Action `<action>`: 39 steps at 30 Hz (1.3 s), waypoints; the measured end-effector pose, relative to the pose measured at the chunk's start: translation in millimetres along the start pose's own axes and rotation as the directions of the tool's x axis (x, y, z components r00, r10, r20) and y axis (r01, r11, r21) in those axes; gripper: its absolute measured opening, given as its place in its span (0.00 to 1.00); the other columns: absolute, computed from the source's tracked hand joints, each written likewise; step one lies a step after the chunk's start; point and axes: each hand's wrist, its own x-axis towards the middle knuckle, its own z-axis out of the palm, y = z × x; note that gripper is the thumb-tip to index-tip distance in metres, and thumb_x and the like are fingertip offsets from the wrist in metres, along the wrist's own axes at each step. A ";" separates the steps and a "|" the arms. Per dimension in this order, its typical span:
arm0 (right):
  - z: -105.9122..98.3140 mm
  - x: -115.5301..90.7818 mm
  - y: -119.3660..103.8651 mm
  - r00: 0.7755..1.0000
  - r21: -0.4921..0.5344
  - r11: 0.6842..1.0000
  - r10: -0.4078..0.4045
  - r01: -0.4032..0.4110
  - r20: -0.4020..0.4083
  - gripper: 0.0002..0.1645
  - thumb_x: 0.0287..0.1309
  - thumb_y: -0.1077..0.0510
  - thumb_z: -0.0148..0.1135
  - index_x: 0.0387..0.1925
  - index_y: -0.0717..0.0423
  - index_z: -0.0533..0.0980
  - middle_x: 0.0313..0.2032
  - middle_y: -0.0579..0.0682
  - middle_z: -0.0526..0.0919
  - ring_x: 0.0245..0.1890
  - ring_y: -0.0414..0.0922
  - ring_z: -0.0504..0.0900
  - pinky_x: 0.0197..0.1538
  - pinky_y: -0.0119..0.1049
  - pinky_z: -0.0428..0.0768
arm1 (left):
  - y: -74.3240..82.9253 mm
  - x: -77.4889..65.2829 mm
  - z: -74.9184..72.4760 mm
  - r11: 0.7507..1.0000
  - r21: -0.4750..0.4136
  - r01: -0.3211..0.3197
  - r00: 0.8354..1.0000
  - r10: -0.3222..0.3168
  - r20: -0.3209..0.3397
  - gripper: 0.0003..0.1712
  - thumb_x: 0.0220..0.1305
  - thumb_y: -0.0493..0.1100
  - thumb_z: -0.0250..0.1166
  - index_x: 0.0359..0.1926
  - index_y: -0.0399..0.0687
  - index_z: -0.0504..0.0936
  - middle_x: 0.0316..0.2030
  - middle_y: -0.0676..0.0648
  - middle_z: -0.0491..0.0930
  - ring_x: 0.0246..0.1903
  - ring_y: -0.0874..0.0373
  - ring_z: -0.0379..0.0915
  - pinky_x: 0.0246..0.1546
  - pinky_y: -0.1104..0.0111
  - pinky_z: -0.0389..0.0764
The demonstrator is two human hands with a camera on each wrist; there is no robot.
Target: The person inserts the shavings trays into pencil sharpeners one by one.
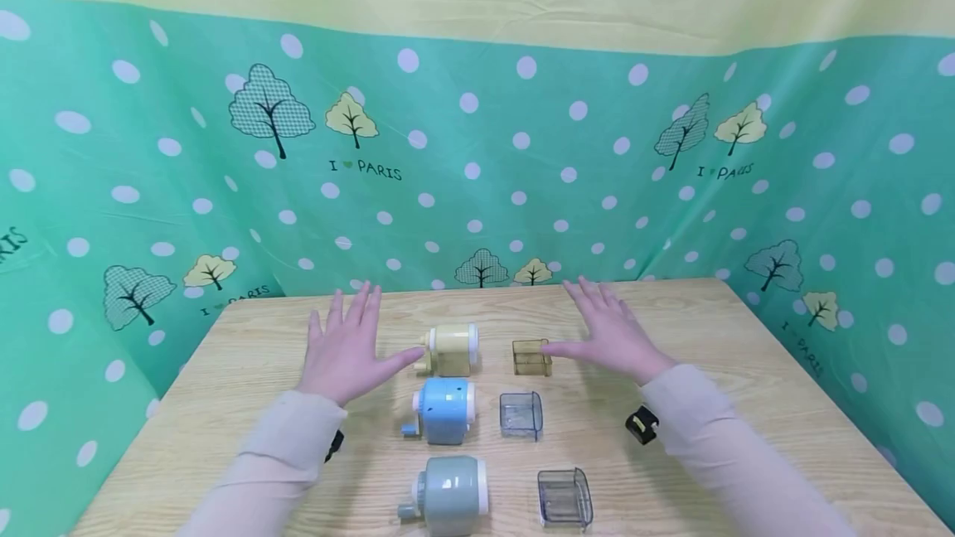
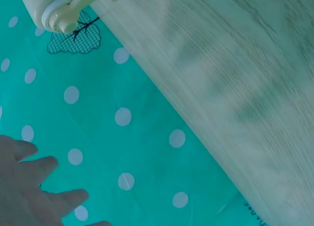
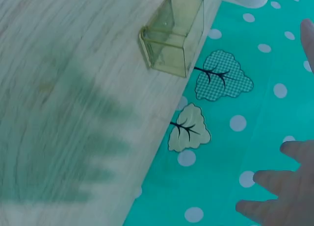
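My left hand (image 1: 349,359) is spread with straight fingers over the left part of the table, its thumb overlapping the crank side of the yellow pencil sharpener (image 1: 452,346) in the head view. On the other side my right hand (image 1: 608,334) is spread too, thumb tip at the yellow clear shavings drawer (image 1: 528,357). Neither hand holds anything. Nearer to me come a blue pencil sharpener (image 1: 446,411) and a grey-green pencil sharpener (image 1: 453,491), cranks facing left. A grey clear drawer (image 1: 520,414) and another grey clear drawer (image 1: 564,497) lie to their right.
The wooden table (image 1: 716,338) ends at a green dotted curtain (image 1: 515,189) behind and at both sides. Black wrist devices show under both sleeves, one of them a small black box (image 1: 642,424) at the right sleeve.
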 end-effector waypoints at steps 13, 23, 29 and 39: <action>29.1 1.7 -4.0 1.000 0.134 0.991 0.016 -0.019 0.023 0.75 0.36 0.21 0.65 0.79 0.59 0.54 0.77 0.64 0.57 0.74 0.67 0.55 0.70 0.67 0.55 | 6.7 -0.1 17.9 0.998 -0.049 -0.050 0.997 0.047 -0.065 0.65 0.54 0.77 0.57 0.78 0.35 0.56 0.72 0.32 0.65 0.68 0.30 0.60 0.66 0.36 0.61; 52.4 2.2 -1.8 0.997 0.208 0.976 0.051 -0.060 0.049 0.67 0.43 0.33 0.72 0.76 0.64 0.58 0.73 0.65 0.64 0.72 0.65 0.61 0.71 0.62 0.58 | 12.8 2.3 25.3 0.993 -0.089 -0.082 0.996 0.077 -0.053 0.60 0.56 0.73 0.60 0.76 0.35 0.59 0.67 0.31 0.71 0.62 0.33 0.67 0.63 0.41 0.68; 62.5 1.9 1.2 0.995 0.224 0.971 0.073 -0.087 0.070 0.64 0.44 0.36 0.73 0.75 0.65 0.59 0.72 0.66 0.66 0.71 0.66 0.63 0.71 0.62 0.59 | 18.4 5.7 26.4 0.988 -0.098 -0.117 0.992 0.112 -0.051 0.60 0.56 0.72 0.61 0.76 0.35 0.60 0.65 0.31 0.73 0.61 0.34 0.69 0.63 0.42 0.69; 67.8 2.5 2.2 0.992 0.203 0.973 0.095 -0.109 0.080 0.60 0.46 0.38 0.73 0.73 0.65 0.64 0.68 0.67 0.71 0.68 0.67 0.67 0.68 0.63 0.63 | 25.8 11.1 30.3 0.990 -0.064 -0.124 0.992 0.124 -0.014 0.59 0.54 0.71 0.63 0.75 0.35 0.64 0.65 0.33 0.75 0.60 0.36 0.71 0.61 0.44 0.73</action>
